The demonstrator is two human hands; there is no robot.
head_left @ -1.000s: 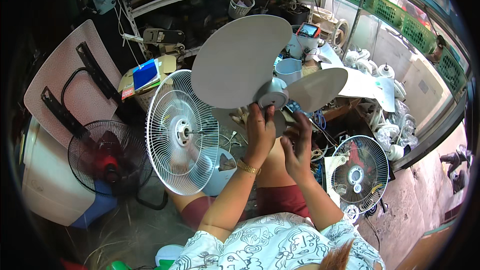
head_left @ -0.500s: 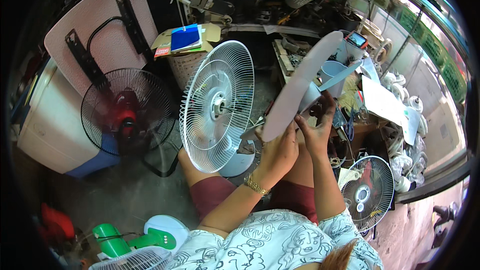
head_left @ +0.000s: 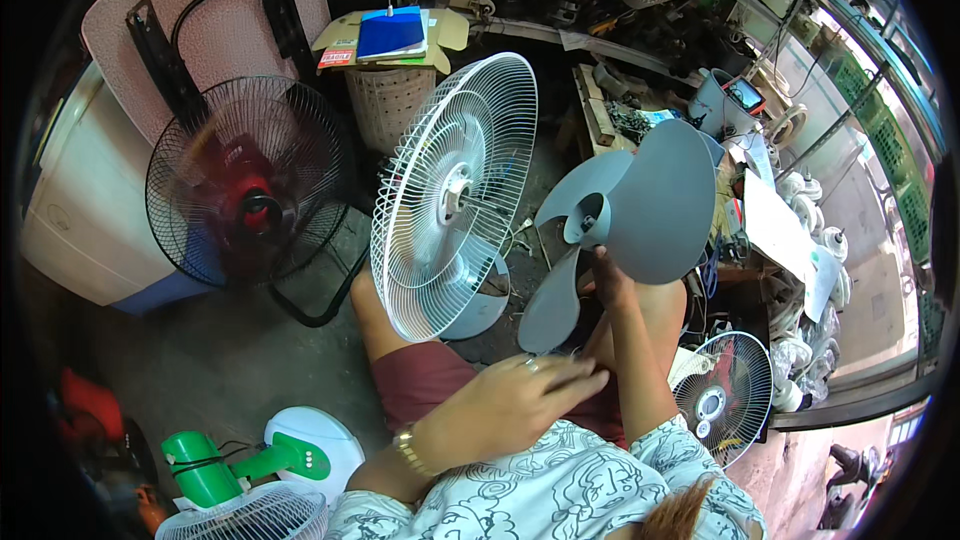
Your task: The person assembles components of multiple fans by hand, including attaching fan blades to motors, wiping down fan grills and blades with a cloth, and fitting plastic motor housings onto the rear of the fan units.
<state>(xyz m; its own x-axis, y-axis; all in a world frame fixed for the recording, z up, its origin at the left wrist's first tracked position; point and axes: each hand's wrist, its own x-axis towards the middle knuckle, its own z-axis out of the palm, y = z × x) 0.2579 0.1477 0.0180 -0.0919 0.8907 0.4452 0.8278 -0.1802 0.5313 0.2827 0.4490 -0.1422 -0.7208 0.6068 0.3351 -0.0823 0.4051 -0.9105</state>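
My right hand [head_left: 611,286] grips a grey three-bladed fan blade [head_left: 660,202] from below and behind. Its hollow hub faces up and left; part of that hand is hidden behind the blade. Lower down, my left hand [head_left: 505,402], with a ring and a gold watch, is off the blade. Its fingers are stretched toward my right forearm, slightly blurred, and hold nothing. Standing in front of me is a white fan [head_left: 455,195] with its wire rear guard and bare centre, tilted on a round base [head_left: 478,312] between my legs.
To the left, a black wire fan [head_left: 255,205] with a red centre stands before a whitish bin [head_left: 95,210]. A green-and-white fan [head_left: 200,465] lies lower left. Beyond the blade is a cluttered bench [head_left: 650,122]; a small fan [head_left: 712,402] sits at lower right.
The fan blade has turned so its hub side faces me and has dropped lower. My left hand has let go of it and drawn back toward my body.
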